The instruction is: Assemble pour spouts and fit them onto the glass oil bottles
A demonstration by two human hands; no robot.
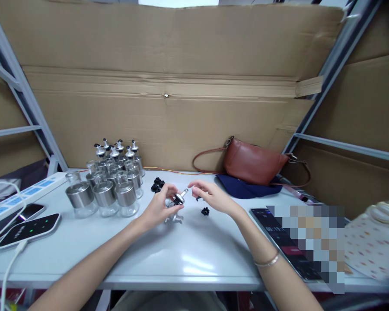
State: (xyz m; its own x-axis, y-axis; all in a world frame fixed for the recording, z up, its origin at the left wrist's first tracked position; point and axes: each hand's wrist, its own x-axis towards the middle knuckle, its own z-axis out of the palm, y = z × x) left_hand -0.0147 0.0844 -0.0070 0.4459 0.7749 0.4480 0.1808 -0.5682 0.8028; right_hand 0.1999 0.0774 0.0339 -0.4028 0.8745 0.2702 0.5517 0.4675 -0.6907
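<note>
My left hand (162, 204) is closed around a metal pour spout (179, 198) with a black collar, its narrow tube pointing up and to the right. Close to the tube's tip is my right hand (210, 196), fingers bent and slightly apart, with nothing visible held in them. More silver spouts (175, 219) lie on the table beneath my left hand. Small black pieces (205, 211) form a cluster below my right hand, and another dark piece (199, 198) shows partly behind its fingers. Black stoppers (157, 185) are grouped behind my left hand.
Several glass bottles with metal bands (126, 196) stand at the left, the back ones topped with spouts. Along the left edge are a power strip (35, 192) and a charger (30, 230). A brown bag (253, 162) rests on dark blue cloth (231, 185); a phone (275, 237) lies right.
</note>
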